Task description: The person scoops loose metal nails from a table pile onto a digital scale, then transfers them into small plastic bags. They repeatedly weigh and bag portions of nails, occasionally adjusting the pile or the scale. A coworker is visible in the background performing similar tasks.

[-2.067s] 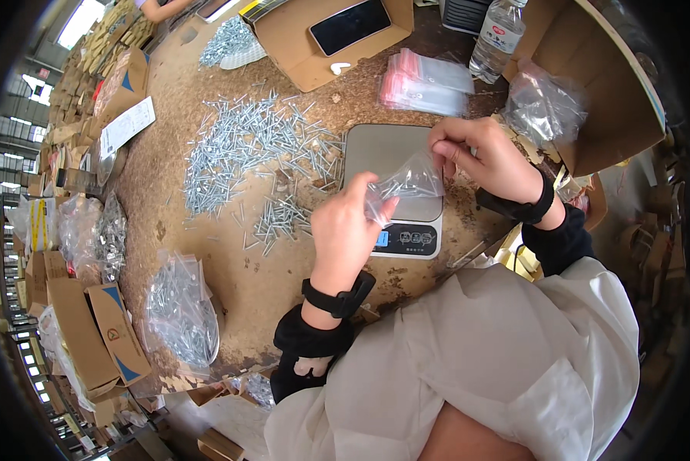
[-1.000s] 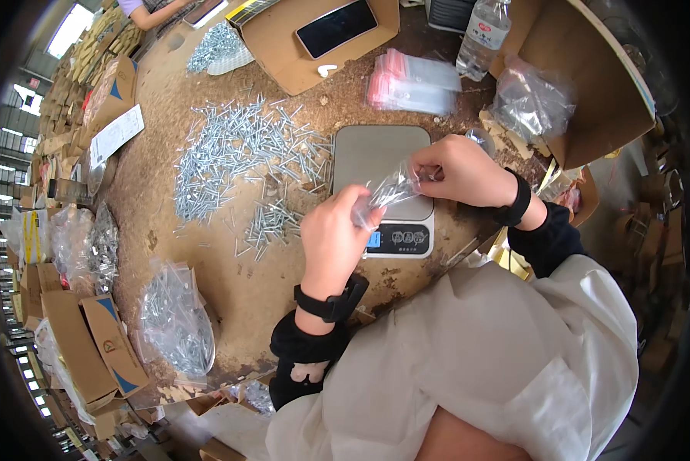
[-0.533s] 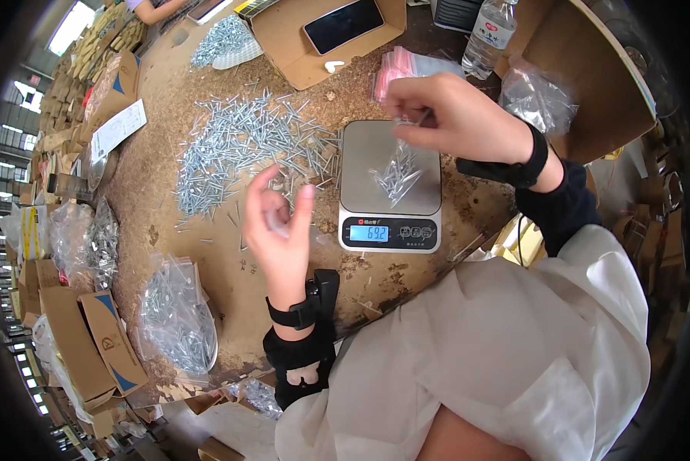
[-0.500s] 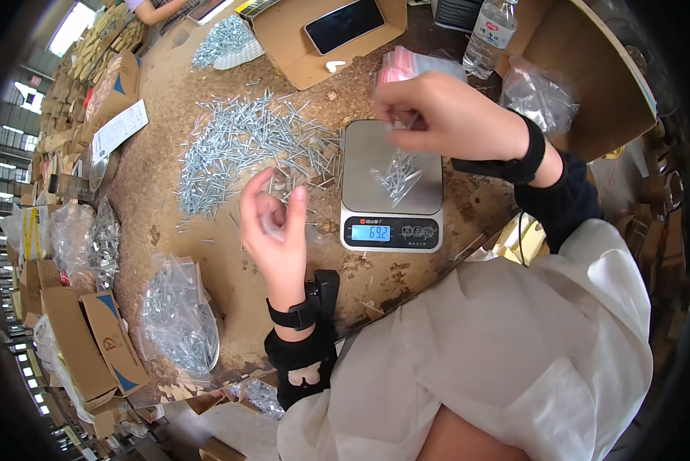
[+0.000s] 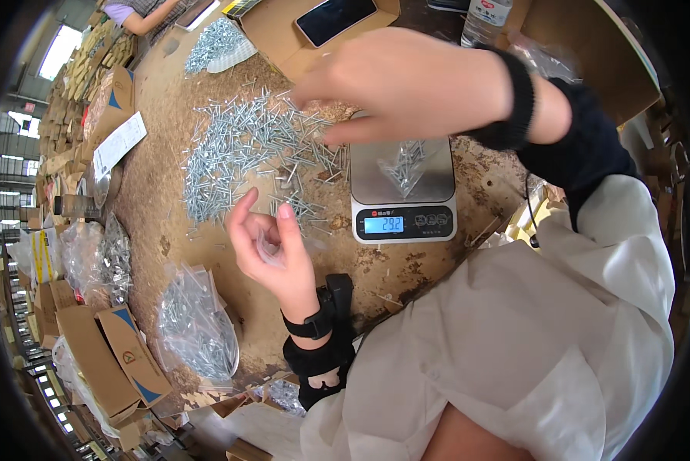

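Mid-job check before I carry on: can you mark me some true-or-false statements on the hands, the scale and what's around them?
1. The small bag lies on the scale. True.
2. The right hand has its fingertips on the small bag. False: they are apart from it, to its left.
3. The left hand holds clear plastic. True.
4. The scale's display is dark. False: it is lit blue.
5. The phone is left of the bottle. True.
6. The loose metal pieces are right of the scale. False: they are spread to its left.
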Available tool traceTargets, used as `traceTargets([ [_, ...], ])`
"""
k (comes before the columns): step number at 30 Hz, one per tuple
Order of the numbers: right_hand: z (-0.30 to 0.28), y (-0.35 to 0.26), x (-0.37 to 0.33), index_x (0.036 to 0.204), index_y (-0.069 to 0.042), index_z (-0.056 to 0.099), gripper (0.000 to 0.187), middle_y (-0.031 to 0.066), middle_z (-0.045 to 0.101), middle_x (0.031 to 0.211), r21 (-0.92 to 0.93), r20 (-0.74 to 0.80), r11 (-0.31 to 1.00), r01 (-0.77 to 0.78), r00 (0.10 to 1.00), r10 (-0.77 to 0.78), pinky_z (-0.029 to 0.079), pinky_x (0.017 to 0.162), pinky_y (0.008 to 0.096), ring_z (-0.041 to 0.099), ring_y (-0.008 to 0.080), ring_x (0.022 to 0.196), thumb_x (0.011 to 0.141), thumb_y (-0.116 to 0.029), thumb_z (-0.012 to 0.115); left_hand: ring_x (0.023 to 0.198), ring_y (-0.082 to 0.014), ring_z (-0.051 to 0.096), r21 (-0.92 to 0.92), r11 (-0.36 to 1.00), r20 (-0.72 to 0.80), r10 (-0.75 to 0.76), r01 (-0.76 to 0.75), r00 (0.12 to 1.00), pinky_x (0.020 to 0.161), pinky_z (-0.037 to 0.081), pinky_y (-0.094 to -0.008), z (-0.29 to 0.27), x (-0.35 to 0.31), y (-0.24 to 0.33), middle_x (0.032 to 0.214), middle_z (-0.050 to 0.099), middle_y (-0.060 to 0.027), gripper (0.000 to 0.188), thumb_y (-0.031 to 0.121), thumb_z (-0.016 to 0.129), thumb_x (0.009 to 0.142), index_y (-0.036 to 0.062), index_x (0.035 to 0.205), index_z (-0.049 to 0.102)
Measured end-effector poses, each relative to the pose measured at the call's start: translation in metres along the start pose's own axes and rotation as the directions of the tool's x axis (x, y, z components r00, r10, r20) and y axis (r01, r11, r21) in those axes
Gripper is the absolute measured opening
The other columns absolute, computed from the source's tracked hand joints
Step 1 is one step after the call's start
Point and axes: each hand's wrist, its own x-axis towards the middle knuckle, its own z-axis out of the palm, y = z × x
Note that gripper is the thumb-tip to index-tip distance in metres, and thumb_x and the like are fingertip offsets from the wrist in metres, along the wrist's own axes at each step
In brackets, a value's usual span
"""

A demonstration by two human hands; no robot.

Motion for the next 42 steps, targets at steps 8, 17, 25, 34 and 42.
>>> traceTargets([
  [8, -0.005, 0.013, -0.099, 0.105, -0.003, 0.066, 0.025, 0.0142, 0.065, 0.088, -0.121, -0.010, 0.918, -0.378, 0.925, 0.380, 0.051, 0.075, 0.0437, 0.064, 0.0347, 0.085, 0.087, -0.021, 0.068, 0.064, -0.0046, 0.038, 0.062, 0.992, 0.027, 0.106, -0.107, 0.994, 0.060, 0.029, -0.0205, 0.000, -0.008, 0.019, 0.070, 0.042, 0.0042, 0.034, 0.002, 0.062, 0.094, -0.0028, 0.127, 0.057],
  [17, 0.065, 0.016, -0.136, 0.089, -0.003, 0.063, 0.015, 0.0124, 0.061, 0.090, -0.035, -0.109, 0.853, -0.521, 0.850, 0.515, 0.049, 0.078, 0.0422, 0.059, 0.0329, 0.091, 0.081, -0.013, 0.071, 0.074, -0.0096, 0.048, 0.067, 0.995, 0.088, 0.073, -0.079, 0.993, 0.081, 0.041, -0.0263, 0.008, -0.014, 0.019, 0.073, 0.049, 0.0001, 0.036, 0.003, 0.063, 0.093, -0.0033, 0.127, 0.056],
  [25, 0.038, -0.031, -0.108, 0.086, -0.006, 0.058, 0.014, 0.0106, 0.057, 0.074, 0.179, -0.168, 0.967, -0.180, 0.963, 0.210, 0.045, 0.059, 0.0427, 0.060, 0.0329, 0.068, 0.080, -0.006, 0.071, 0.073, -0.0070, 0.051, -0.185, 0.977, 0.418, -0.020, 0.107, 0.908, 0.063, 0.046, -0.0215, 0.018, -0.027, 0.012, 0.100, 0.063, -0.0033, 0.038, -0.001, 0.074, 0.086, -0.0028, 0.120, 0.059],
  [34, 0.025, -0.054, -0.126, 0.094, -0.007, 0.062, 0.023, 0.0088, 0.066, 0.084, 0.287, -0.256, 0.957, -0.046, 0.959, 0.123, 0.047, 0.070, 0.0387, 0.062, 0.0290, 0.076, 0.077, 0.002, 0.074, 0.065, -0.0295, 0.060, -0.274, 0.928, 0.425, 0.353, -0.253, 0.834, 0.056, 0.045, -0.0384, 0.022, -0.042, 0.031, 0.076, 0.062, -0.0074, 0.011, 0.016, 0.073, 0.088, 0.0069, 0.087, 0.066],
  [42, 0.033, -0.059, -0.107, 0.089, -0.004, 0.067, 0.018, 0.0098, 0.064, 0.084, 0.494, -0.053, 0.870, 0.007, 0.998, 0.022, 0.048, 0.070, 0.0377, 0.063, 0.0287, 0.079, 0.078, -0.014, 0.076, 0.059, -0.0284, 0.055, -0.254, 0.888, 0.358, 0.455, -0.384, 0.815, 0.051, 0.042, -0.0382, 0.019, -0.056, 0.040, 0.069, 0.054, -0.0052, 0.015, 0.007, 0.071, 0.074, 0.0089, 0.076, 0.057],
])
